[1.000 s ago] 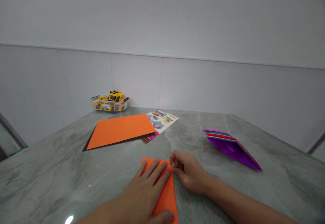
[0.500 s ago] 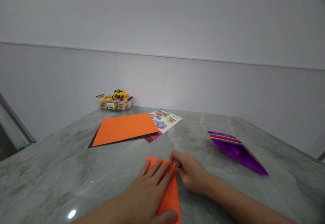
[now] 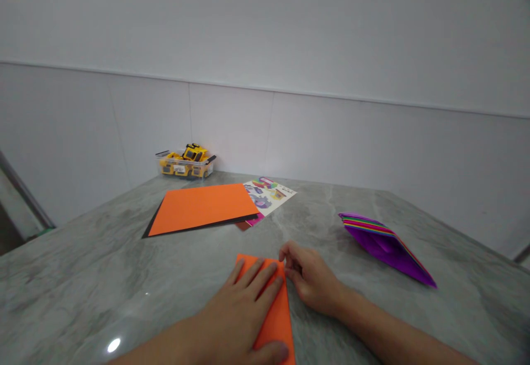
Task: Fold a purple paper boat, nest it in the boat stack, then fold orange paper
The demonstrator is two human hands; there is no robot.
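A narrow strip of orange paper (image 3: 278,321) lies lengthwise on the table in front of me, apparently folded. My left hand (image 3: 248,304) rests flat on it with spread fingers, covering much of its surface. At the paper's far right corner is my right hand (image 3: 308,276), its fingers curled in. The index fingertip meets or nearly touches the paper's edge there; no object shows inside the curled fingers.
On the grey marbled table (image 3: 103,282), a larger orange sheet (image 3: 207,205) lies over black paper, partly covering a printed sheet (image 3: 271,196). A clear bin (image 3: 186,167) of yellow toy vehicles stands by the wall. To the right sits a folded purple multicolour paper stack (image 3: 387,252).
My right hand has shifted slightly away from me at the paper's far right corner. My left hand stays flat on the paper. The view has tilted a little.
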